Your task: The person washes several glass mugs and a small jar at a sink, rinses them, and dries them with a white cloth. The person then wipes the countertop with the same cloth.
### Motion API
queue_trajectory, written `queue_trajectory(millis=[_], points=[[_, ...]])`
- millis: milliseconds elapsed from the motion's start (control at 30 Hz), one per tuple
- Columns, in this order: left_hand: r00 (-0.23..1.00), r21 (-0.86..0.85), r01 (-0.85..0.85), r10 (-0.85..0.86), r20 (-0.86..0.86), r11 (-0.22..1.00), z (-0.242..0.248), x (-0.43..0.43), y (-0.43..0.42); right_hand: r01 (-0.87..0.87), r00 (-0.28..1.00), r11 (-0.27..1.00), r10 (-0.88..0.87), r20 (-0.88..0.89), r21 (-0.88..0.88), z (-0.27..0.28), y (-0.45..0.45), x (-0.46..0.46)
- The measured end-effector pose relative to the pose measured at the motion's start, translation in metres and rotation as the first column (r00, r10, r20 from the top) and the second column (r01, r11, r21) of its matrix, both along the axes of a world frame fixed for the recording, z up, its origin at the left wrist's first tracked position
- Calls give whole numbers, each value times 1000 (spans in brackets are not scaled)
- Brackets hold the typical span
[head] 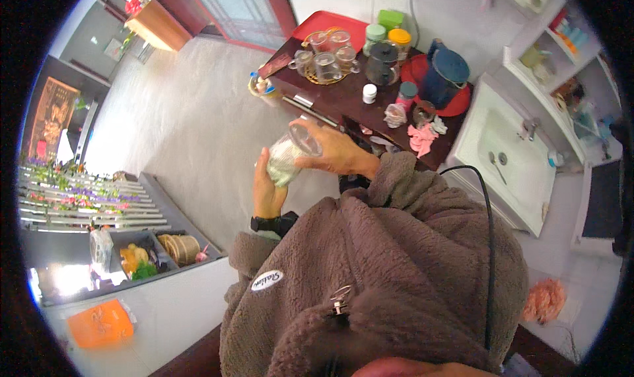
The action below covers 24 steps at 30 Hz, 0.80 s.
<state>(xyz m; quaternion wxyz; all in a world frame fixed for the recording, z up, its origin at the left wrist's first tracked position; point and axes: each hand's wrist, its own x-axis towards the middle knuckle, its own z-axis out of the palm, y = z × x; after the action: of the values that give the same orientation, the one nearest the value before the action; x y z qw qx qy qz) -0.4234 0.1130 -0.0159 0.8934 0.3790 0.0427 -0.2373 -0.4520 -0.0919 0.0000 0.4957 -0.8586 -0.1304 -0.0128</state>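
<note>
Both my hands hold a clear cup or jar (305, 139) in front of my chest, tilted with its round clear end up and to the right. Around or inside its lower part is pale white-green material (283, 163); whether this is a cloth or contents, I cannot tell. My right hand (334, 148) grips the clear end from the right, thumb below and fingers above. From the left and below, my left hand (269, 186) supports the pale lower part. Beyond my hands stands a dark brown cabinet (342, 97).
Several glass mugs (327, 67) sit in a gold wire rack on the cabinet. Near them are a dark glass pitcher (382, 65), a blue jug (444, 77), a white bottle (369, 93) and a crumpled pink cloth (422, 140). To the right is a white sink (520, 188).
</note>
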Motion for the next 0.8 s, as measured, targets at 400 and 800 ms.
queue_trajectory(millis=[400, 800], points=[[979, 433, -136, 54, 196, 891, 8, 189, -104, 358, 886, 877, -427, 179, 320, -27, -57, 151], [804, 478, -20, -270, 529, 878, -4, 282, -158, 521, 852, 381, -285, -439, 764, -34, -98, 239]])
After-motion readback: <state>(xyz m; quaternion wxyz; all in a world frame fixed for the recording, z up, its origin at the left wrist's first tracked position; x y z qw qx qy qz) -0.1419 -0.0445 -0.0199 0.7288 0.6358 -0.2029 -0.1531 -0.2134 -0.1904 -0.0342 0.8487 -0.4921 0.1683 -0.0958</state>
